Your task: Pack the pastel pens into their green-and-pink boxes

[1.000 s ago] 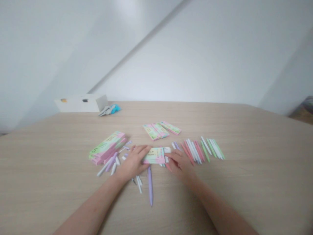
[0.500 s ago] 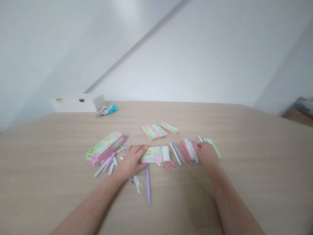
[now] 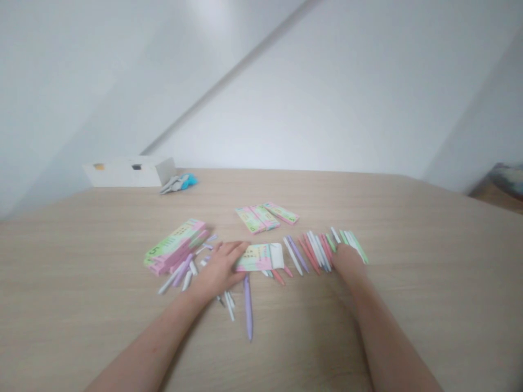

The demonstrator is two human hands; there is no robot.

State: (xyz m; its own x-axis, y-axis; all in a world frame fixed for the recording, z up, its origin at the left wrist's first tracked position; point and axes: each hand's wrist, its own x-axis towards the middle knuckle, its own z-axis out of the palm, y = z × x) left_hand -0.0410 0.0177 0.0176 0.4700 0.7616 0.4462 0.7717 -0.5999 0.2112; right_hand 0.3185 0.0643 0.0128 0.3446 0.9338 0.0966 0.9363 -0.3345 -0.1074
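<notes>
My left hand [image 3: 220, 267] is closed round the left end of a pastel pink, green and yellow pen box [image 3: 255, 257], which lies flat on the table. The box's white end flap [image 3: 277, 256] stands open on the right. My right hand [image 3: 348, 260] is at the row of pens, its fingertips pinched on a green pen [image 3: 330, 243]; the pen's lower part is hidden by the hand. Left of it lie white pens [image 3: 317, 251] and red pens [image 3: 309, 255]. A purple pen [image 3: 298, 254] and a white pen [image 3: 292, 257] lie nearest the flap.
Stacked pen boxes [image 3: 177, 245] stand at left, beside loose purple and white pens [image 3: 182, 270]. Several flat boxes [image 3: 257, 219] lie farther back. A single purple pen [image 3: 248, 310] points toward me. At the far left are a white box [image 3: 126, 173] and a grey-blue glove-like bundle [image 3: 180, 183].
My right hand has left the box's flap and moved right to the pen row. The green pen has shifted left toward the red ones. My left hand stays on the box.
</notes>
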